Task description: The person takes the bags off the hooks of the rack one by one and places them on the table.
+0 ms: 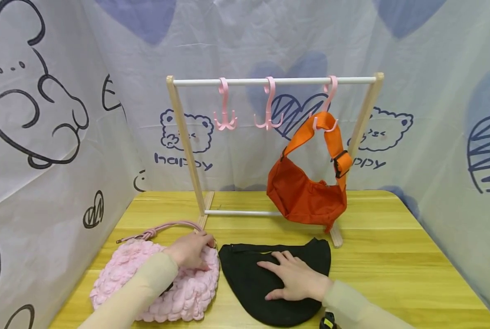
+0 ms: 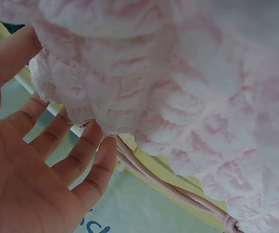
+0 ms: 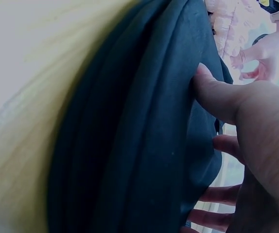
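Observation:
A puffy pink bag (image 1: 195,292) lies at the left front of the table, its pink cord strap (image 1: 175,224) looped behind it. My left hand (image 1: 190,250) rests over the bag's upper right part. In the left wrist view, the fingers (image 2: 83,155) are spread and extended along the bag's edge. Beside it lies a flat black bag (image 1: 249,283) with a curved lower edge. My right hand (image 1: 296,276) lies on top of the black bag, fingers spread. The right wrist view shows the thumb (image 3: 217,94) against the dark fabric (image 3: 154,121).
Behind the bags stands a rack with a white top rail (image 1: 302,81) and wooden legs. Two pink hooks hang bare, one on the left (image 1: 225,107) and one in the middle (image 1: 268,107). An orange-red bag (image 1: 306,196) hangs from the right pink hook (image 1: 331,91). Printed cloth surrounds the table (image 1: 393,256).

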`<state>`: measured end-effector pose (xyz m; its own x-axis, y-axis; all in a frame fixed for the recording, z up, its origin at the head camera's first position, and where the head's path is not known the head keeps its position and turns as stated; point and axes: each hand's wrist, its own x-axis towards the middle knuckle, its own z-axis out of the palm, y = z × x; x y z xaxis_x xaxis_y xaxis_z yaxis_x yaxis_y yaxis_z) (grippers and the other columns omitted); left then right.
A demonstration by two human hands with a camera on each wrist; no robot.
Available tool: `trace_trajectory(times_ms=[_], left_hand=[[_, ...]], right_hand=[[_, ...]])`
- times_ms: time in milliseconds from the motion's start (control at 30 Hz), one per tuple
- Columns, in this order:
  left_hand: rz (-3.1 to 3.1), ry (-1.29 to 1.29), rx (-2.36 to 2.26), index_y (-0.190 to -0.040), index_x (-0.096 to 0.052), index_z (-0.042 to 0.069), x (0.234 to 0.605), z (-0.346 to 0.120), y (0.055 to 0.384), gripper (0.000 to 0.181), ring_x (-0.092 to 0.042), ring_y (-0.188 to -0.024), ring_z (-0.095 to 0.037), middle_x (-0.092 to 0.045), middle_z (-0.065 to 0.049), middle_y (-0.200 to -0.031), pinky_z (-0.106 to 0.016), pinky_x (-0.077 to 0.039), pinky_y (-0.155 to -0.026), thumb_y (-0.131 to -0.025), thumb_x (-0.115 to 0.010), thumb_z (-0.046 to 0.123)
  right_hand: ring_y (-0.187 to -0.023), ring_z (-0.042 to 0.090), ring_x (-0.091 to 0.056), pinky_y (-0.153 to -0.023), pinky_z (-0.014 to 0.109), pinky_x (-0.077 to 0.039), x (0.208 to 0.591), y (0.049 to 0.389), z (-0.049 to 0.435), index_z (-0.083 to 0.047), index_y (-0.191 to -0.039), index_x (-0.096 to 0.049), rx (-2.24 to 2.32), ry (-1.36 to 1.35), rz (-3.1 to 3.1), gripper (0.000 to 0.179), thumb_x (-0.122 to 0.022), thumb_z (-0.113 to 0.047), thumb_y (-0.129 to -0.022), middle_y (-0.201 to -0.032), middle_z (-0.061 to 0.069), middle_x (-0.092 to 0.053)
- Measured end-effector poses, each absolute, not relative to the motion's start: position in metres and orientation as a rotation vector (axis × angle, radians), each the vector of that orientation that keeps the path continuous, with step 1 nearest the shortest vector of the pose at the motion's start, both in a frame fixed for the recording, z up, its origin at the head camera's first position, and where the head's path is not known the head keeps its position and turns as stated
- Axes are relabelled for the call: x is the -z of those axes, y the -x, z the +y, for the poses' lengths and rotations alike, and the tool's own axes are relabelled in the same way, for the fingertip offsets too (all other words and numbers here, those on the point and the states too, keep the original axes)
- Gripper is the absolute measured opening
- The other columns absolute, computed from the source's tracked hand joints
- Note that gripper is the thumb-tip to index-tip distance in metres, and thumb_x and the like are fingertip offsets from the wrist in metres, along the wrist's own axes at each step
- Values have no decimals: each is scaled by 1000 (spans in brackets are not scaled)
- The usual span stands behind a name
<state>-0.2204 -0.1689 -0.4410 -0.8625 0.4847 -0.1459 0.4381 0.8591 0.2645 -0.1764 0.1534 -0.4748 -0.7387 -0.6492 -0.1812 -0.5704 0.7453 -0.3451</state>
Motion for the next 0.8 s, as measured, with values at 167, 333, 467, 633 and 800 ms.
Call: trace_trajectory(times_ms=[167,333,467,633,800], left_hand=[[2808,-696,-325,-109,-64,13,441,-169,222,50,-61,-104,-25,-61,-2,-107,-47,-51,-93,-70,-93,23],[2807,-709,-312,-108,-64,13,438,-168,221,50,-61,-102,-25,-61,-1,-105,-46,-51,-93,-69,-94,23],[2805,-704,-299,-108,-64,13,435,-166,220,50,-62,-102,-26,-61,-2,-104,-46,-52,-93,-69,-94,22],[2761,-648,-353,-111,-64,13,428,-163,221,49,-64,-105,-26,-66,-5,-109,-47,-51,-96,-71,-92,20],[2701,-630,-445,-121,-62,10,416,-160,229,51,-64,-103,-26,-65,-12,-113,-48,-52,-95,-77,-88,16]], right_hand=[[-143,43,-37,-106,65,-41,473,177,150,-32,-154,-40,390,935,2639,79,-71,-59,-87,-157,19,-37],[-142,40,-39,-106,63,-42,473,177,149,-31,-154,-40,370,945,2649,79,-70,-60,-87,-157,18,-38],[-142,40,-39,-106,64,-43,474,178,151,-31,-154,-40,386,945,2663,77,-66,-62,-89,-157,17,-38],[-141,38,-42,-105,62,-44,475,179,154,-30,-154,-41,413,939,2696,70,-58,-63,-94,-156,14,-40],[-137,34,-46,-101,58,-48,473,180,156,-27,-152,-45,456,948,2736,65,-56,-59,-97,-153,12,-44]])
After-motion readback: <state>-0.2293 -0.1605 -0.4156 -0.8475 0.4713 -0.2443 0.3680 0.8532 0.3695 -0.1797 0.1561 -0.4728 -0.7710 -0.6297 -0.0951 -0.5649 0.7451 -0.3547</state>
